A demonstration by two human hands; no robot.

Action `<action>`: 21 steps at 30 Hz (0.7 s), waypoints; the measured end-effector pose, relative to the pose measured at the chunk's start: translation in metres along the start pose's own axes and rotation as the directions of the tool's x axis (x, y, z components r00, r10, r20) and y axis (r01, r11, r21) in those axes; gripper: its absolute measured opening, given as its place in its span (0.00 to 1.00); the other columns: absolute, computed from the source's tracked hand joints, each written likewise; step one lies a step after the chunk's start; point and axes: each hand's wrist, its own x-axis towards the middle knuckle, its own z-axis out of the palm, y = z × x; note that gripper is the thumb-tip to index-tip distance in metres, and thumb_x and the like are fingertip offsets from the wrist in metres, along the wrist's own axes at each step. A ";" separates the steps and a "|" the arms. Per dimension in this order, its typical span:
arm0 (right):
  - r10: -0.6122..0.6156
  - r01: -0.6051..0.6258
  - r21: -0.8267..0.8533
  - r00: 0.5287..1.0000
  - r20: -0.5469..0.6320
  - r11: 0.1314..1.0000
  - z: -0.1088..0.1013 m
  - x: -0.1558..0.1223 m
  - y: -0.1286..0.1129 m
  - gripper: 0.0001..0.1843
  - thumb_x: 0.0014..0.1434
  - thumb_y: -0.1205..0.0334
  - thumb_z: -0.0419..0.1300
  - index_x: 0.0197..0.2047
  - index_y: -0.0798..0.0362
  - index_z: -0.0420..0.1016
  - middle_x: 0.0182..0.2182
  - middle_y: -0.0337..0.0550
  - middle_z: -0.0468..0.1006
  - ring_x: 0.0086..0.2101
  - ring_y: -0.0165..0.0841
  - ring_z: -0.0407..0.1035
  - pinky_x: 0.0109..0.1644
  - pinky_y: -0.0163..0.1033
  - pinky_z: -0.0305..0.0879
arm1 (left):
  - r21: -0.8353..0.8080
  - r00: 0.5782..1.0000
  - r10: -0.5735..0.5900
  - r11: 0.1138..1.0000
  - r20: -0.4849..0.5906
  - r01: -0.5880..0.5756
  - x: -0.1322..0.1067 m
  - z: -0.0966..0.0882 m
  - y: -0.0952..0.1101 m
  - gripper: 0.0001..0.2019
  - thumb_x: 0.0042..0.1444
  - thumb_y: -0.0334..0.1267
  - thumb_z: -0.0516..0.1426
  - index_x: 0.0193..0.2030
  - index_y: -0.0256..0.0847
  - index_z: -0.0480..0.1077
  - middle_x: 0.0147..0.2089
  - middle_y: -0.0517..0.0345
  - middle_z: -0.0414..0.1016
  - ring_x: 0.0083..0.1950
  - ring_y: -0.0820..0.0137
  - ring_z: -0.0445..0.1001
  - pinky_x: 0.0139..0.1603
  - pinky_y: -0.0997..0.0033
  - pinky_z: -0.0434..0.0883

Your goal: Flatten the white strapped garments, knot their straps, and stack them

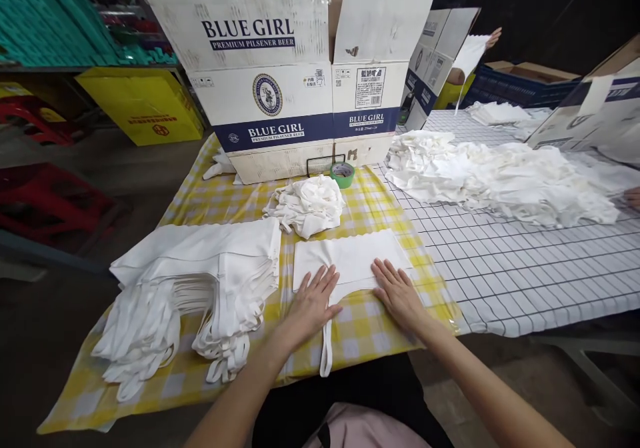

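A flat white cloth bag (353, 256) lies on the yellow checked tablecloth (240, 198) in front of me, its strap (327, 349) trailing toward the table's near edge. My left hand (313, 301) rests open, fingers spread, on the bag's lower left edge. My right hand (397, 295) lies flat and open on its lower right edge. To the left sits a stack of folded white bags (200, 275) with straps hanging off the front. A crumpled heap of white bags (307, 205) lies just beyond the flat one.
A large Blue Girl cardboard box (280, 81) stands open at the back, a green tape roll (343, 174) at its foot. On the right a grid-patterned cloth (510, 268) carries a big pile of white bags (500, 175). Another person's hand (493, 36) holds white cloth far right.
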 end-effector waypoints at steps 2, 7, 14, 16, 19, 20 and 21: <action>-0.032 0.039 -0.086 0.996 0.089 0.996 0.002 -0.003 0.014 0.27 0.63 0.53 0.45 0.65 0.42 0.47 0.63 0.38 0.51 0.63 0.39 0.42 0.63 0.54 0.42 | 0.059 1.000 -0.022 0.998 0.021 0.021 -0.016 0.000 -0.005 0.32 0.59 0.48 0.48 0.67 0.49 0.38 0.69 0.58 0.38 0.69 0.62 0.38 0.66 0.51 0.40; -0.017 0.038 -0.153 0.990 0.138 0.988 -0.011 -0.017 0.024 0.27 0.65 0.53 0.41 0.66 0.41 0.42 0.64 0.36 0.46 0.63 0.37 0.39 0.63 0.51 0.41 | 0.138 0.993 -0.102 0.986 0.059 0.093 -0.036 -0.010 -0.020 0.30 0.59 0.51 0.46 0.66 0.51 0.42 0.69 0.59 0.40 0.69 0.61 0.39 0.65 0.50 0.43; -0.087 0.118 -0.184 0.982 0.169 0.976 -0.003 -0.003 0.020 0.28 0.64 0.49 0.40 0.66 0.41 0.38 0.65 0.34 0.44 0.63 0.36 0.37 0.64 0.50 0.39 | 0.172 1.000 -0.028 0.985 -0.010 0.029 -0.009 0.001 0.007 0.29 0.61 0.49 0.43 0.67 0.47 0.39 0.69 0.57 0.43 0.68 0.63 0.41 0.65 0.51 0.45; -0.093 0.123 -0.161 0.979 0.181 0.979 -0.005 -0.007 0.025 0.28 0.64 0.50 0.40 0.66 0.41 0.39 0.65 0.34 0.45 0.63 0.36 0.38 0.64 0.51 0.38 | 0.187 1.000 -0.022 0.982 -0.006 0.023 -0.015 0.008 0.008 0.29 0.61 0.48 0.45 0.67 0.48 0.39 0.69 0.57 0.42 0.68 0.62 0.41 0.65 0.50 0.46; -0.056 0.068 -0.080 0.988 0.144 0.995 -0.017 -0.014 0.035 0.25 0.65 0.53 0.40 0.65 0.42 0.47 0.63 0.36 0.52 0.62 0.36 0.43 0.63 0.50 0.41 | 0.181 0.999 -0.034 0.983 -0.009 0.035 -0.030 0.010 -0.002 0.28 0.61 0.47 0.45 0.66 0.47 0.42 0.68 0.56 0.46 0.68 0.62 0.45 0.64 0.51 0.50; -0.022 0.027 -0.040 0.994 0.108 0.999 -0.022 -0.013 0.039 0.24 0.65 0.54 0.40 0.63 0.43 0.53 0.62 0.37 0.56 0.61 0.36 0.47 0.62 0.48 0.44 | 0.169 0.999 -0.037 0.985 -0.025 0.041 -0.032 0.008 -0.008 0.26 0.61 0.46 0.45 0.65 0.46 0.46 0.67 0.56 0.49 0.67 0.62 0.48 0.63 0.53 0.53; 0.026 -0.026 0.002 0.998 0.056 1.000 -0.026 -0.010 0.043 0.22 0.65 0.55 0.40 0.60 0.45 0.58 0.59 0.39 0.62 0.59 0.36 0.52 0.60 0.46 0.48 | 0.159 0.997 -0.053 0.985 -0.063 0.063 -0.031 0.004 -0.014 0.24 0.61 0.45 0.45 0.64 0.45 0.50 0.66 0.55 0.53 0.65 0.63 0.51 0.62 0.56 0.55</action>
